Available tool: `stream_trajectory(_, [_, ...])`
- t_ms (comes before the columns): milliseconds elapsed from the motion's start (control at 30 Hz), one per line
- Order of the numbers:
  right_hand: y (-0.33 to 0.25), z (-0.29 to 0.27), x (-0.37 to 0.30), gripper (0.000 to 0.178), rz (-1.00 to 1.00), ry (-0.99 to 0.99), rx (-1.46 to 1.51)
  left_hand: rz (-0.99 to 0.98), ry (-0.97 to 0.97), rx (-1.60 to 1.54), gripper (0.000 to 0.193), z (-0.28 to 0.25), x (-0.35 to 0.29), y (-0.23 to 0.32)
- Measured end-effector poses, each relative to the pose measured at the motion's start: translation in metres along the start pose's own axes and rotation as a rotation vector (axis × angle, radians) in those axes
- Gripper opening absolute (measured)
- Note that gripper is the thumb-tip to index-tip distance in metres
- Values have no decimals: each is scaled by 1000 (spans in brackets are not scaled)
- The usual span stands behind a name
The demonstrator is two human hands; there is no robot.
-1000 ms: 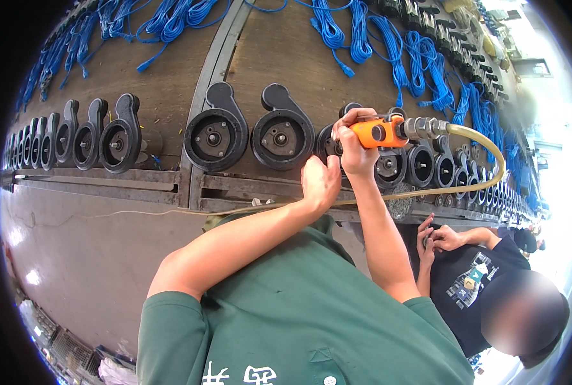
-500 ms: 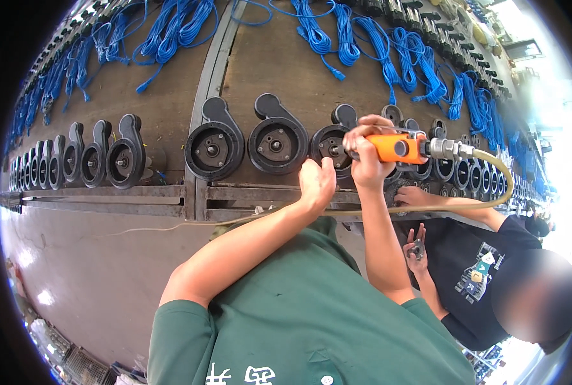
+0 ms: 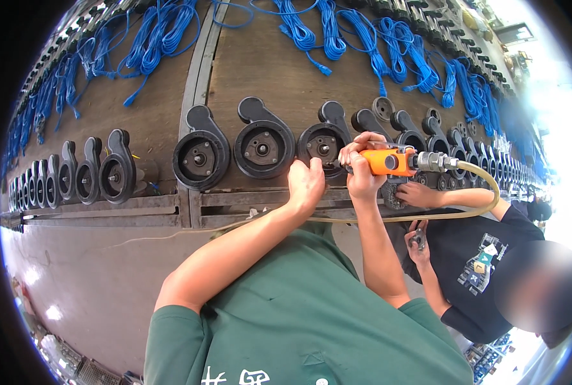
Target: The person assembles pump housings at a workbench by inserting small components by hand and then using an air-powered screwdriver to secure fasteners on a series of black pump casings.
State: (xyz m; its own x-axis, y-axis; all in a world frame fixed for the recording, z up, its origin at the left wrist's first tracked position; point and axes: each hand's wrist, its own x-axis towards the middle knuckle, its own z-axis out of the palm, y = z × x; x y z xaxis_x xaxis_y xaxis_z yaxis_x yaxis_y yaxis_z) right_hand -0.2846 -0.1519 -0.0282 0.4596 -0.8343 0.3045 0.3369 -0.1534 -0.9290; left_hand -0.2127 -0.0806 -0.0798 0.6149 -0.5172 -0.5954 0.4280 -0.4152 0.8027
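Observation:
My right hand [image 3: 365,172] is wrapped round an orange air-powered tool [image 3: 389,162] with a metal hose fitting on its right end. The tool is level, its left end beside the lower right rim of a black round blower housing [image 3: 324,149]. Close to that housing's lower left edge is my left hand [image 3: 306,185], fingers curled closed; what they hold, if anything, is hidden. Two similar housings, a nearer one [image 3: 264,147] and another [image 3: 200,157], stand to the left, each showing a metal plate with a central shaft.
More housings [image 3: 118,168] line the bench edge [image 3: 138,208] both ways. Bundled blue cords [image 3: 331,32] lie farther back. A yellowish hose [image 3: 491,183] loops right and passes below my hands. At right, a co-worker's hand [image 3: 421,194] touches a dark part; the other [image 3: 418,242] holds a small piece.
The view has shifted slightly. My right hand and the tool have come a little nearer to me, uncovering more of the third housing. My left hand stays by its lower edge.

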Motion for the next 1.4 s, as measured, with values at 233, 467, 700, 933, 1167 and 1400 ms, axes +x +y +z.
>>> stream_trajectory(233, [2,3,-6,21,-10,-135,-102,-29,-49,7,41,-2,4,-9])
stream_trajectory(467, [2,2,-8,20,-9,-82,-40,44,23,102,45,3,4,-15])
stream_trajectory(700, [-5,-1,6,28,-57,-118,-140,-28,-86,-43,41,-9,0,4])
stream_trajectory(933, [19,-8,46,26,-133,6,-63,-180,-200,-192,27,-13,-5,16])
stream_trajectory(1167, [30,-12,50,25,-129,16,4,-166,-192,-218,23,-12,-6,16])
stream_trajectory(1400, [25,-8,48,24,-59,-41,-20,-182,-199,-261,24,-10,-5,13])
